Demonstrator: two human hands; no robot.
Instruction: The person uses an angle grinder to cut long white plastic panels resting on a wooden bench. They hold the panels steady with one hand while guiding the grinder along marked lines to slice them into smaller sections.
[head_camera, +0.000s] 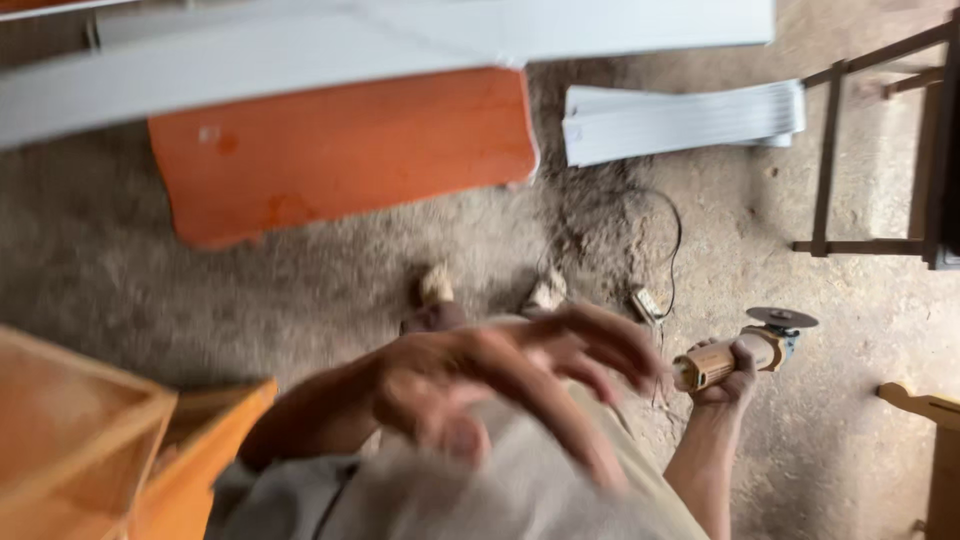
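Blurred, the left hand (480, 385) spreads open and empty beside the right hand (725, 375), which grips an angle grinder (745, 348).

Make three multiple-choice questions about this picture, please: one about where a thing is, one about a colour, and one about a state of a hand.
1. Where does the stack of white panels lie?
A. On the dirt floor, right of the orange board
B. On top of the orange board
C. In the left hand

2. What colour is the big flat board on the floor?
A. Blue
B. Orange
C. Black

3. What is the state of the right hand?
A. Open and empty
B. Flat on the floor
C. Closed around the grinder

Answers:
1. A, the panels rest on the floor beside the board's right end.
2. B, its whole face is orange.
3. C, the fingers wrap the tool's body, with its disc pointing away. The left hand is blurred and holds nothing that I can see.
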